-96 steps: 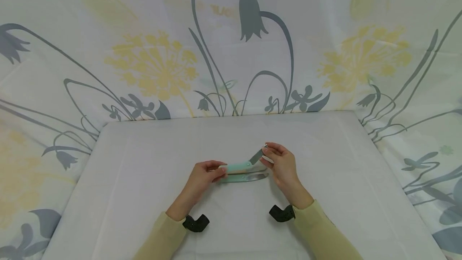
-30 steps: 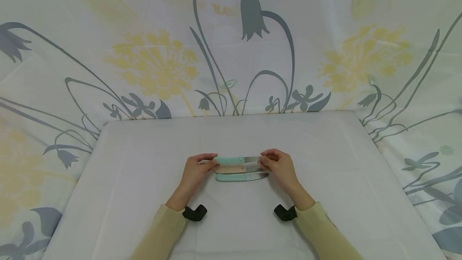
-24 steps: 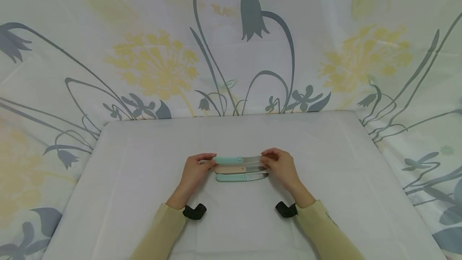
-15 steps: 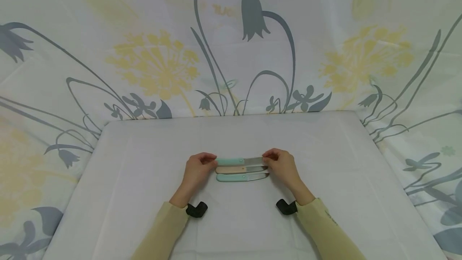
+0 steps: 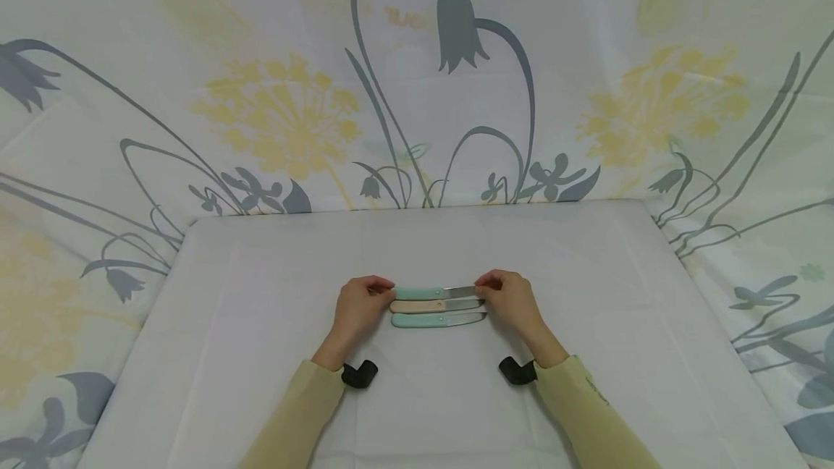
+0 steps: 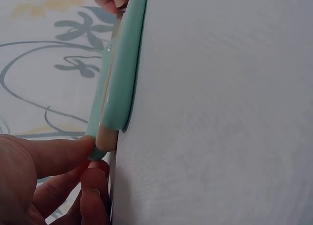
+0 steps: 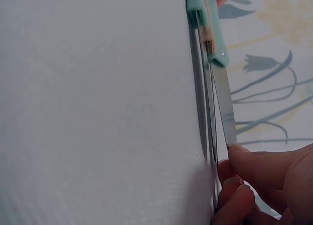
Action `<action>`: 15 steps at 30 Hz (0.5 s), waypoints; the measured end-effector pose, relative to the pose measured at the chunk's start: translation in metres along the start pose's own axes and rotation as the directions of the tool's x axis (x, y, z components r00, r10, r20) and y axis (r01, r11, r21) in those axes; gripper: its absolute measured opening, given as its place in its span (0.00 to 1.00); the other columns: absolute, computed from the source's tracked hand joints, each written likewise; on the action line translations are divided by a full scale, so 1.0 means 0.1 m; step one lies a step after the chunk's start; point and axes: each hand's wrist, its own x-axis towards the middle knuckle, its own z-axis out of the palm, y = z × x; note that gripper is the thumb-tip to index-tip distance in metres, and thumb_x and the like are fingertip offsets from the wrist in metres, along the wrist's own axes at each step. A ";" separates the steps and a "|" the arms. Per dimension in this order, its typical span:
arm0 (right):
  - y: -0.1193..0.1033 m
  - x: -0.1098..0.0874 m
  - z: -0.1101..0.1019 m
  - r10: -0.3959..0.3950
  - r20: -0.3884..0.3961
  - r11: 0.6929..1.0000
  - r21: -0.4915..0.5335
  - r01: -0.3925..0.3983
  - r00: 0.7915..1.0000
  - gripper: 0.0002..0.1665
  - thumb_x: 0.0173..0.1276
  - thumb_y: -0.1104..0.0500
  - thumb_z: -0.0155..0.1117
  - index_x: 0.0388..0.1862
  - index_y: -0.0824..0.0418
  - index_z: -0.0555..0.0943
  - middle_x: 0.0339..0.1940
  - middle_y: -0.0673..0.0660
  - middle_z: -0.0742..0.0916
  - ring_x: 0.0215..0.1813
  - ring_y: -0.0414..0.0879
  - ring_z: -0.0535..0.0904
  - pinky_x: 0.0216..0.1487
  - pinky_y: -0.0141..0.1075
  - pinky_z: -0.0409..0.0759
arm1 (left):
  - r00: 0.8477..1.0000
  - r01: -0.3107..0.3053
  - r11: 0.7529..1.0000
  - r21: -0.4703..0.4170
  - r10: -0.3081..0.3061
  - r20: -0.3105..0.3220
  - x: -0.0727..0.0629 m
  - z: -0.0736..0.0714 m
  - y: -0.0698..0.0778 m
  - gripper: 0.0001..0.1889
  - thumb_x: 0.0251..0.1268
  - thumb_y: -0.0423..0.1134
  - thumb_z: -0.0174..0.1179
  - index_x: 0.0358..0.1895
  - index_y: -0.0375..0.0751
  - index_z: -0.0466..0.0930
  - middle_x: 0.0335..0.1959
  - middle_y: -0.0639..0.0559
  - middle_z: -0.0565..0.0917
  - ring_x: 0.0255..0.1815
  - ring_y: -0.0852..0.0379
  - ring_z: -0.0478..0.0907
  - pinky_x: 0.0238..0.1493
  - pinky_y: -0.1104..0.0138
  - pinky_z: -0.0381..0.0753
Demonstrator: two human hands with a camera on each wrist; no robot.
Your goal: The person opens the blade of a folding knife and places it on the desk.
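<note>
Three knives lie side by side, handles left and blades right. The farthest, a mint-green folding knife point(image 5: 417, 294), has its blade in line with its handle. My left hand point(image 5: 360, 310) pinches its handle end between thumb and fingers, also visible in the left wrist view. At the other end, my right hand point(image 5: 511, 302) pinches the blade tip point(image 7: 229, 122). A beige-handled knife point(image 5: 417, 306) is in the middle, and a second mint-green knife point(image 5: 417, 320) lies nearest, its rounded handle foremost in the left wrist view. Neither hand grips these two.
All this is on a table with a white cover point(image 5: 274, 396). A floral cloth point(image 5: 417, 93) hangs behind the far edge and along both sides. A black wrist mount point(image 5: 360, 375) sits at the left cuff, another black mount point(image 5: 517, 371) at the right.
The green folding knife's blade, bent upward at first, is now straight with its handle. Both hands have brought it down behind the beige knife and shifted it slightly right and nearer.
</note>
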 end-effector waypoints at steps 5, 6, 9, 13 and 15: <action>0.00 0.00 0.00 0.002 0.008 1.000 -0.007 -0.002 1.000 0.03 0.66 0.64 0.69 0.38 0.62 0.87 0.33 0.53 0.87 0.38 0.48 0.81 0.41 0.41 0.77 | 1.000 -0.023 0.999 0.024 0.023 -0.017 0.01 0.02 -0.02 0.06 0.60 0.39 0.69 0.39 0.44 0.89 0.30 0.56 0.85 0.30 0.59 0.77 0.35 0.63 0.74; 0.00 0.00 0.00 0.005 0.007 1.000 -0.009 -0.005 1.000 0.04 0.66 0.64 0.69 0.38 0.63 0.87 0.33 0.53 0.87 0.38 0.48 0.81 0.40 0.41 0.77 | 1.000 -0.023 0.999 0.027 0.023 -0.018 0.02 0.02 -0.02 0.06 0.60 0.40 0.69 0.39 0.44 0.89 0.29 0.56 0.85 0.30 0.59 0.77 0.35 0.63 0.74; -0.01 0.00 0.00 0.014 0.005 1.000 -0.010 -0.014 1.000 0.05 0.67 0.64 0.69 0.39 0.63 0.87 0.34 0.54 0.87 0.38 0.48 0.81 0.40 0.41 0.77 | 1.000 -0.018 0.999 0.032 0.019 -0.016 0.02 0.02 -0.02 0.07 0.61 0.41 0.69 0.39 0.44 0.89 0.29 0.56 0.85 0.30 0.59 0.77 0.35 0.63 0.75; -0.03 0.00 -0.01 0.016 0.001 1.000 -0.016 -0.016 1.000 0.06 0.66 0.64 0.69 0.41 0.63 0.87 0.34 0.54 0.88 0.38 0.48 0.81 0.41 0.41 0.77 | 1.000 -0.025 0.999 0.036 0.025 -0.013 0.02 0.02 -0.02 0.07 0.61 0.41 0.68 0.40 0.44 0.89 0.30 0.57 0.85 0.31 0.59 0.77 0.36 0.63 0.75; -0.03 0.00 -0.01 0.014 -0.001 1.000 -0.019 -0.014 1.000 0.06 0.66 0.64 0.69 0.41 0.63 0.87 0.35 0.54 0.88 0.39 0.48 0.81 0.41 0.42 0.77 | 1.000 -0.028 0.999 0.036 0.029 -0.012 0.02 0.01 -0.02 0.07 0.61 0.41 0.68 0.40 0.44 0.89 0.30 0.57 0.85 0.31 0.59 0.78 0.36 0.63 0.75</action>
